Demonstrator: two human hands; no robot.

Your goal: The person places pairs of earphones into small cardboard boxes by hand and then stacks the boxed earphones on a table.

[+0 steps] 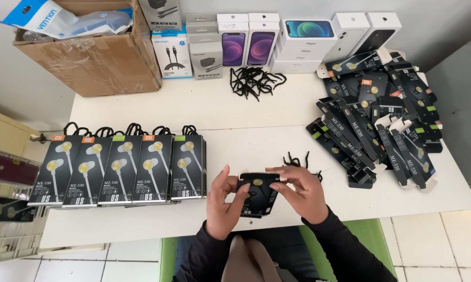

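Between the two hands, just above the near table edge, sits a black earphone tray (257, 196), and both hands are closed around it. The left hand (225, 201) pinches its left side with thumb and fingertips curled in; the right hand (299, 189) covers its upper right corner, fingers bent over the top. A gold earbud shows on the tray's upper face, though whether the cord is fully seated is hard to tell at this angle. The step in hand looks like fitting the earphones into their insert. The next move would seem to call for a steady grip on the tray while the loose parts are pressed flat. Left of the left hand lies a neat row of finished boxes (120, 169). Right of the right hand sprawls a heap of open black cartons (376, 120), with black twist ties (297, 160) just above its knuckles.
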